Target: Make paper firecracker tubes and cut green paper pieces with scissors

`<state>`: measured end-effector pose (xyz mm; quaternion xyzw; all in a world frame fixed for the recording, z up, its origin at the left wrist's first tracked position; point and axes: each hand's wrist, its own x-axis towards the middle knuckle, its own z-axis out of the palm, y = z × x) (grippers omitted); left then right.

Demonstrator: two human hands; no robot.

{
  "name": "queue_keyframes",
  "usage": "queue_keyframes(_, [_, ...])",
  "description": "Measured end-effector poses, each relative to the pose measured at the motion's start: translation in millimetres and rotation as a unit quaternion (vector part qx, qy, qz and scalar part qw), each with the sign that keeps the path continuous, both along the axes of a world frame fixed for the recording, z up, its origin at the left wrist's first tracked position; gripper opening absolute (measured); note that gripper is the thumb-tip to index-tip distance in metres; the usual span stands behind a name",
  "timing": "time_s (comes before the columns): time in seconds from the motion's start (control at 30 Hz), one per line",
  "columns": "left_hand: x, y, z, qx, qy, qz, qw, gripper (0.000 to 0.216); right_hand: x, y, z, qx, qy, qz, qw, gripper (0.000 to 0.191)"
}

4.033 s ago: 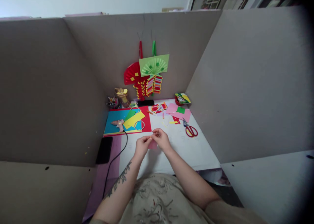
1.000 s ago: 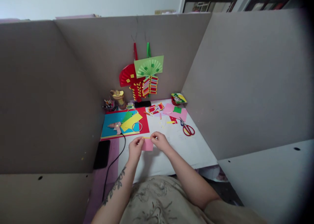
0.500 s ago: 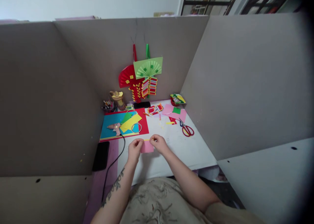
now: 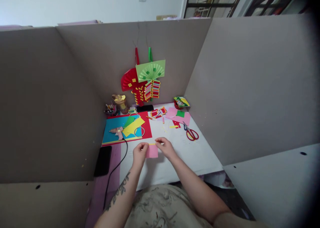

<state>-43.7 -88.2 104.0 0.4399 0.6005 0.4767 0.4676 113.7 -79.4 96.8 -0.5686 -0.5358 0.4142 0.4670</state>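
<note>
A small pink paper piece (image 4: 152,151) with a thin yellow strip (image 4: 152,144) along its top edge is held above the white table cover. My left hand (image 4: 140,152) pinches its left side between thumb and fingers. At its upper right corner, the fingertips of my right hand (image 4: 165,146) are closed on the paper near the end of the yellow strip. How the strip is joined to the pink paper is too small to tell.
To the left, a glue gun (image 4: 118,132) lies on coloured paper sheets (image 4: 110,128), its black cable running toward me. Red-handled scissors (image 4: 191,134) lie right. Behind are small paper rolls (image 4: 158,112); paper fans (image 4: 152,71) hang on the partition. A black phone (image 4: 103,160) is at left.
The pink paper has shifted slightly right within the view. My right hand's fingers have moved a little outward at its top right corner, while my left hand keeps its pinch.
</note>
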Motion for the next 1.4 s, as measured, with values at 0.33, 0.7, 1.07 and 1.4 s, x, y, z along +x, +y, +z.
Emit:
queue_keyframes(0.33, [0.3, -5.8, -7.6, -0.012, 0.008, -0.016, 1.0, 0.022, -3.8, -3.3, -9.7, 0.011, -0.084, 0.064, 0.994, 0.011])
queue_keyframes(0.7, [-14.0, -6.5, -2.7, -0.055, -0.079, 0.078, 0.992, 0.028, 167.3, 57.3, -54.9, -0.206, -0.272, -0.297, 0.892, 0.031])
queue_keyframes(1.07, [-7.6, -2.1, 14.3, -0.055, -0.085, 0.086, 0.991, 0.032, 202.9, 64.2, -47.2, -0.29, -0.255, -0.232, 0.893, 0.014])
queue_keyframes(1.4, [21.0, 5.4, 30.8, -0.026, -0.096, 0.07, 0.993, 0.027, 41.5, -42.5, -38.0, -0.155, 0.153, 0.056, 0.974, 0.032])
